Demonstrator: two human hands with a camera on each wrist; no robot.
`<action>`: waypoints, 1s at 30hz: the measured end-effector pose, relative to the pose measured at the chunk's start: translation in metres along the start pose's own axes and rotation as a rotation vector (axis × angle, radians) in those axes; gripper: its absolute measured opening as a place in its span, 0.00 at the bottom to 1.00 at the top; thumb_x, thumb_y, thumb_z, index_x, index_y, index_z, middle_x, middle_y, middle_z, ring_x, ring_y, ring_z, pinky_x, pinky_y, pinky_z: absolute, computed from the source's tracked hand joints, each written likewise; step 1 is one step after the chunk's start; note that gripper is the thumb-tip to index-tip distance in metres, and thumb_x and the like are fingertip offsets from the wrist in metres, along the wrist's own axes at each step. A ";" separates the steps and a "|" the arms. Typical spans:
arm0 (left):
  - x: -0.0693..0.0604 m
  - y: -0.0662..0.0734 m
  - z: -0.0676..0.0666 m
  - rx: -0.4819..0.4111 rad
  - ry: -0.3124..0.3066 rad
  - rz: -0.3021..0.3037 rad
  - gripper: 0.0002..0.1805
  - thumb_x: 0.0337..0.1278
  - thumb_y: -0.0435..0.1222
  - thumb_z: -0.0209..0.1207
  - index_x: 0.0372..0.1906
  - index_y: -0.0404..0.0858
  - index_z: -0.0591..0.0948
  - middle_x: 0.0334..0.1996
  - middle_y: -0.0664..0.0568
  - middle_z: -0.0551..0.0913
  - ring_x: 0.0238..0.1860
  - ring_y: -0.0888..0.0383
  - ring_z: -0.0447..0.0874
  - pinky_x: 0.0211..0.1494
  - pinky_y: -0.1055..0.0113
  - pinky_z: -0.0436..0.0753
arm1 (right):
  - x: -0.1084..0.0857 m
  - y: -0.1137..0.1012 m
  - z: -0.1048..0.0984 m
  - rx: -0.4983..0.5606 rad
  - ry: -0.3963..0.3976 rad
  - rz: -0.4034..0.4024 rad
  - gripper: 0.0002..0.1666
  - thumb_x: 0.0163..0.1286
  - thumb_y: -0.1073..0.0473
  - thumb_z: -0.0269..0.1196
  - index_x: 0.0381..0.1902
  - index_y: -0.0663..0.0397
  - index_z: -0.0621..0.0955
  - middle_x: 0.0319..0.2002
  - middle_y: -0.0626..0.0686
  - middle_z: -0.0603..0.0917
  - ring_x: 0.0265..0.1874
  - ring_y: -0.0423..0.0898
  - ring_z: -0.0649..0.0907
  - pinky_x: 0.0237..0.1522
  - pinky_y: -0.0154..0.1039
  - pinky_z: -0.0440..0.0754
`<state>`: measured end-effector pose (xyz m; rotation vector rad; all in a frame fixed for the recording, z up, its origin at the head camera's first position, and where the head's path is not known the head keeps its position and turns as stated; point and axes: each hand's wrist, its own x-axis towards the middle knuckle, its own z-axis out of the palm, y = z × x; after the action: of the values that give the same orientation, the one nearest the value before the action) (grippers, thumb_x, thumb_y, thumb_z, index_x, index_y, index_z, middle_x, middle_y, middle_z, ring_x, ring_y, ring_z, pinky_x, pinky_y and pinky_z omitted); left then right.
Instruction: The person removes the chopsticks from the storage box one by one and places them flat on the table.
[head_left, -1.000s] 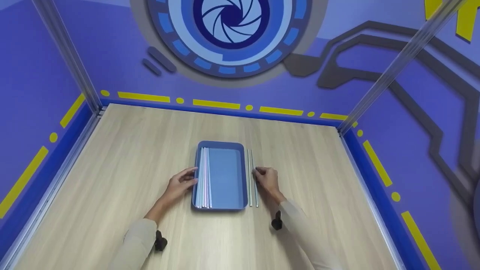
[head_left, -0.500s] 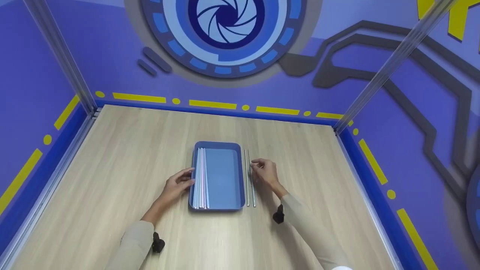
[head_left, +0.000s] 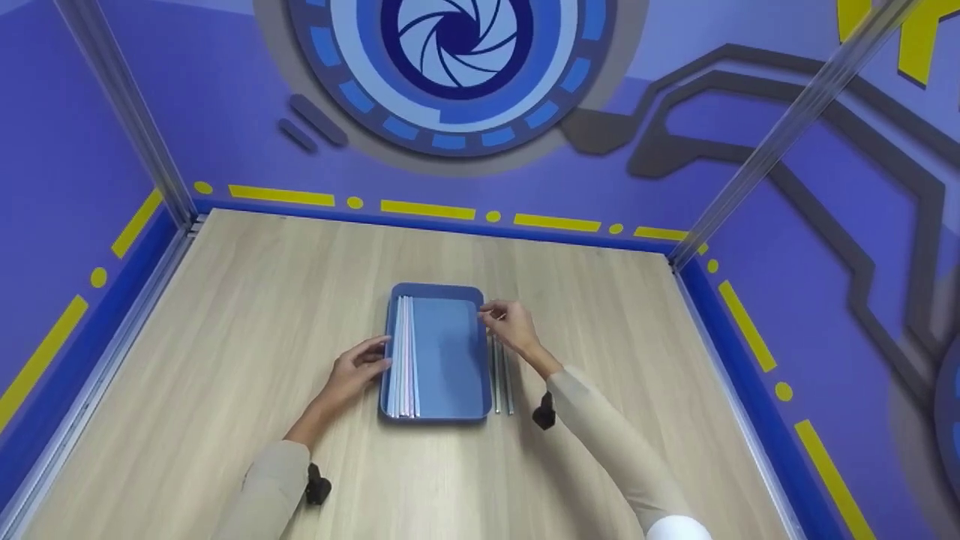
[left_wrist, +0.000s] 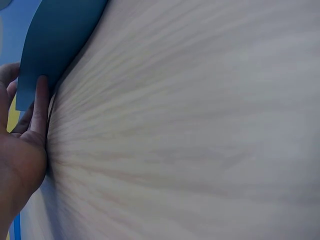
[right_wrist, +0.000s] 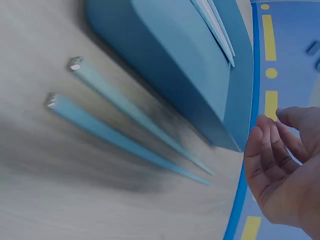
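Hands at both sides of a chopstick tray

The left hand (head_left: 360,367) rests its spread fingers against the outer wall of the blue tray (head_left: 454,375), which sits on the table (head_left: 300,300) just right of it. Inside, close to those fingers, lies a row of chopsticks (head_left: 406,356). The right hand (head_left: 514,326), fingers loosely bent and unclenched, is at the tray's far right edge; contact is unclear. Two loose chopsticks (right_wrist: 130,144) lie side by side beneath it, reaching toward the person.
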<state>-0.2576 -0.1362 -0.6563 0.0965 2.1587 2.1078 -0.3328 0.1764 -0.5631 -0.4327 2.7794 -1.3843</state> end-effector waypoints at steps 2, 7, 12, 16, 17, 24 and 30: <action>0.000 -0.001 -0.001 0.003 0.004 0.003 0.27 0.68 0.33 0.63 0.71 0.36 0.74 0.60 0.34 0.77 0.55 0.54 0.80 0.54 0.75 0.83 | 0.007 -0.006 0.005 -0.043 -0.041 -0.022 0.10 0.72 0.64 0.64 0.45 0.66 0.87 0.33 0.62 0.89 0.29 0.60 0.88 0.24 0.25 0.77; 0.000 -0.003 0.000 -0.001 0.006 -0.004 0.27 0.68 0.33 0.63 0.70 0.36 0.74 0.59 0.34 0.77 0.53 0.58 0.80 0.54 0.74 0.83 | 0.025 -0.021 0.020 -0.104 -0.140 -0.034 0.11 0.73 0.64 0.64 0.45 0.66 0.87 0.35 0.62 0.90 0.27 0.50 0.87 0.26 0.28 0.79; 0.001 -0.001 0.002 -0.008 -0.002 -0.017 0.27 0.68 0.33 0.63 0.70 0.37 0.75 0.59 0.35 0.78 0.53 0.56 0.79 0.52 0.75 0.83 | 0.033 -0.025 0.040 -0.165 -0.161 -0.040 0.09 0.69 0.66 0.66 0.43 0.66 0.88 0.37 0.62 0.91 0.34 0.51 0.89 0.36 0.37 0.87; 0.002 0.000 0.004 -0.002 -0.009 -0.029 0.27 0.69 0.34 0.63 0.70 0.38 0.75 0.59 0.36 0.78 0.54 0.55 0.78 0.51 0.75 0.83 | 0.031 -0.020 0.061 -0.171 -0.183 -0.006 0.08 0.67 0.68 0.66 0.42 0.66 0.89 0.40 0.61 0.91 0.39 0.52 0.90 0.42 0.42 0.89; 0.002 0.000 0.004 -0.002 -0.010 -0.033 0.27 0.68 0.34 0.63 0.70 0.38 0.75 0.58 0.35 0.78 0.53 0.55 0.78 0.51 0.75 0.83 | 0.030 -0.018 0.066 -0.152 -0.199 0.018 0.09 0.67 0.68 0.66 0.42 0.66 0.89 0.40 0.61 0.91 0.38 0.52 0.90 0.42 0.41 0.89; 0.002 0.001 0.000 0.000 -0.012 -0.028 0.26 0.68 0.34 0.64 0.69 0.40 0.76 0.59 0.38 0.79 0.55 0.54 0.79 0.53 0.75 0.83 | 0.024 -0.016 0.093 -0.062 -0.257 0.155 0.12 0.69 0.60 0.69 0.46 0.62 0.89 0.40 0.59 0.91 0.32 0.44 0.88 0.36 0.34 0.87; 0.002 0.001 -0.003 0.014 -0.011 -0.020 0.27 0.67 0.35 0.65 0.69 0.39 0.76 0.59 0.37 0.80 0.53 0.56 0.79 0.52 0.75 0.83 | 0.025 -0.021 0.103 -0.077 -0.228 0.166 0.11 0.67 0.58 0.71 0.42 0.61 0.89 0.35 0.57 0.91 0.27 0.39 0.83 0.29 0.30 0.81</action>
<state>-0.2602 -0.1386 -0.6554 0.0871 2.1601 2.0768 -0.3384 0.0780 -0.6069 -0.3293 2.6223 -1.1207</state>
